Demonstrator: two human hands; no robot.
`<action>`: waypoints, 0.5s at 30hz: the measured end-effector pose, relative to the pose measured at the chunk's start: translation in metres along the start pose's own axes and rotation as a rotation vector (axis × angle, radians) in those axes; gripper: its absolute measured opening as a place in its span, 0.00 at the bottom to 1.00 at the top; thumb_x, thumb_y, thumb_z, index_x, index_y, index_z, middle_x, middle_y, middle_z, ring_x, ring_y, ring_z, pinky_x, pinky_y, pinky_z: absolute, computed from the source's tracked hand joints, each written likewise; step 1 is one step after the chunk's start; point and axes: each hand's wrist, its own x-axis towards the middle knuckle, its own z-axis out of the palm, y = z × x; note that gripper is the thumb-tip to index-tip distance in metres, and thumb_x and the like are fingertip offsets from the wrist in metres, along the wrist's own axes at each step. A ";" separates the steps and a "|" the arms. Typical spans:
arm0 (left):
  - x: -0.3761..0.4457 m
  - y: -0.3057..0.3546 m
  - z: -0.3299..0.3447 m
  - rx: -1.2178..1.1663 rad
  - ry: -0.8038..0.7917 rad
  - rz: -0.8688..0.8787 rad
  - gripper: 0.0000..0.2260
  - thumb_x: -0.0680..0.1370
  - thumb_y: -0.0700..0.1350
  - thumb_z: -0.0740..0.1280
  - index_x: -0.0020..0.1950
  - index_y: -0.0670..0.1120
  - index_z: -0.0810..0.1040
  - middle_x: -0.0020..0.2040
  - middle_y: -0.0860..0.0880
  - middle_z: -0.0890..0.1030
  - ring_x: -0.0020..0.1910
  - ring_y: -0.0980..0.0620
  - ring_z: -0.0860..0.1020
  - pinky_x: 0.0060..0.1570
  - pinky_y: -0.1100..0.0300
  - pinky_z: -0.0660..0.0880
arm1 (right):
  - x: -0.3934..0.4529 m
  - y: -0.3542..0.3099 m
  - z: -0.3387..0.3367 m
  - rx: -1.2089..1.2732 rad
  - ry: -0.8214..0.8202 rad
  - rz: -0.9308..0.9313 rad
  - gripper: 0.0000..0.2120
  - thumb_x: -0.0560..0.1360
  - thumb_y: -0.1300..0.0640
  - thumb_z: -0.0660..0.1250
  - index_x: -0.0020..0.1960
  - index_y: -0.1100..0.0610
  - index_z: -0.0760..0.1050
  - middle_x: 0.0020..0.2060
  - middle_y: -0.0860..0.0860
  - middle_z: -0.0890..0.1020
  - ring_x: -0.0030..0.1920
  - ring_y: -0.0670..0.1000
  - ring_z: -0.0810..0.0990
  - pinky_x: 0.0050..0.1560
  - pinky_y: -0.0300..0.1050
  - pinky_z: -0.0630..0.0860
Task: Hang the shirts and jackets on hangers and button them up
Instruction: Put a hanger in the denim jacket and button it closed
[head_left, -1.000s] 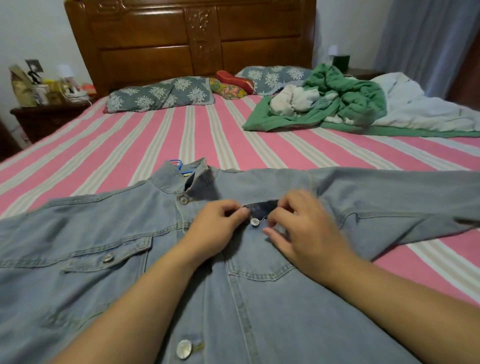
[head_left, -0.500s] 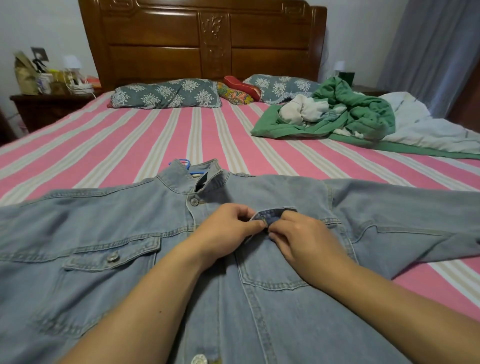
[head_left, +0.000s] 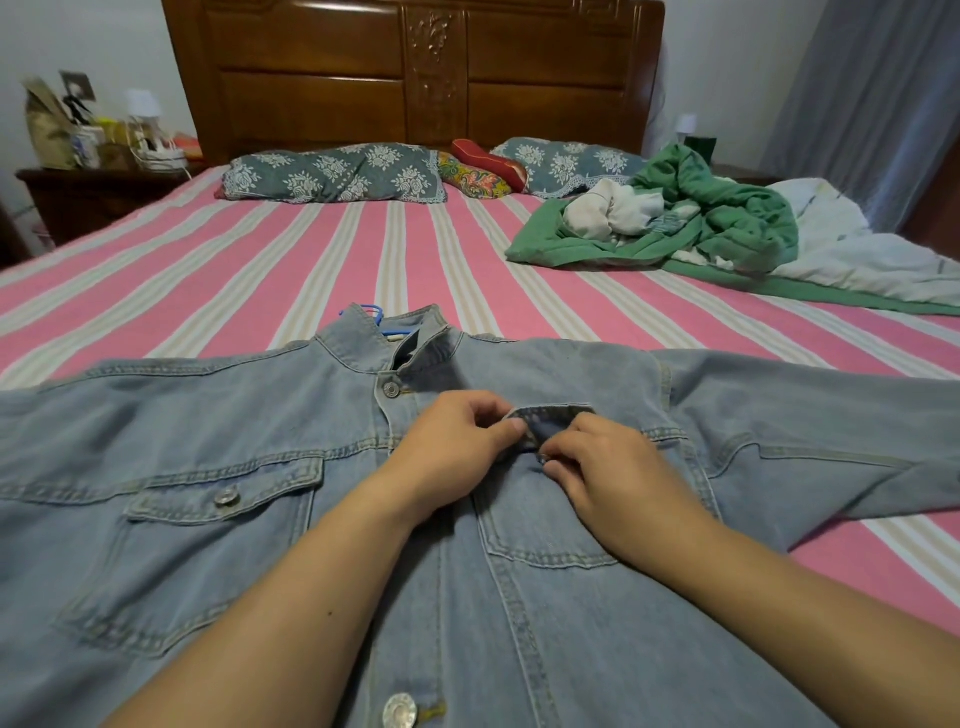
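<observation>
A light blue denim jacket (head_left: 519, 623) lies front up on the bed, sleeves spread to both sides. A blue hanger (head_left: 370, 314) pokes out behind its collar. The collar button (head_left: 390, 388) is fastened, and so is the left chest pocket button (head_left: 227, 498). My left hand (head_left: 452, 447) pinches the flap (head_left: 550, 415) of the right chest pocket between thumb and forefinger. My right hand (head_left: 618, 473) pinches the same flap from the other side, right over its button, which shows only as a sliver. A lower front button (head_left: 399, 711) lies near the bottom edge.
The pink striped bed (head_left: 311, 260) stretches ahead to a wooden headboard (head_left: 415, 73) with two grey patterned pillows (head_left: 332, 174). A heap of green and white clothes (head_left: 675, 218) lies at the right. A cluttered nightstand (head_left: 98, 192) stands at the left.
A second ago the pocket flap was lifted with its button in plain view. Both hands have since closed together over the flap, and the button is almost covered.
</observation>
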 end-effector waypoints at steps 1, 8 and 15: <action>0.000 0.000 0.000 -0.014 0.000 -0.009 0.08 0.81 0.47 0.70 0.44 0.45 0.84 0.35 0.51 0.83 0.34 0.57 0.75 0.42 0.53 0.74 | 0.000 0.000 0.000 0.014 0.026 -0.005 0.05 0.78 0.52 0.69 0.51 0.50 0.82 0.45 0.47 0.78 0.48 0.52 0.79 0.49 0.50 0.76; 0.000 0.002 0.002 0.010 -0.011 -0.057 0.10 0.81 0.48 0.69 0.43 0.46 0.83 0.34 0.53 0.80 0.35 0.55 0.74 0.44 0.55 0.72 | 0.000 0.000 -0.002 0.036 -0.010 -0.045 0.08 0.77 0.49 0.70 0.55 0.49 0.81 0.45 0.43 0.78 0.48 0.49 0.78 0.50 0.47 0.75; -0.001 0.001 0.000 -0.002 -0.021 -0.038 0.09 0.81 0.47 0.69 0.45 0.45 0.84 0.33 0.56 0.80 0.34 0.58 0.74 0.41 0.59 0.72 | -0.005 -0.007 0.001 -0.012 0.134 -0.065 0.10 0.76 0.53 0.65 0.53 0.54 0.82 0.41 0.48 0.81 0.41 0.51 0.81 0.41 0.48 0.77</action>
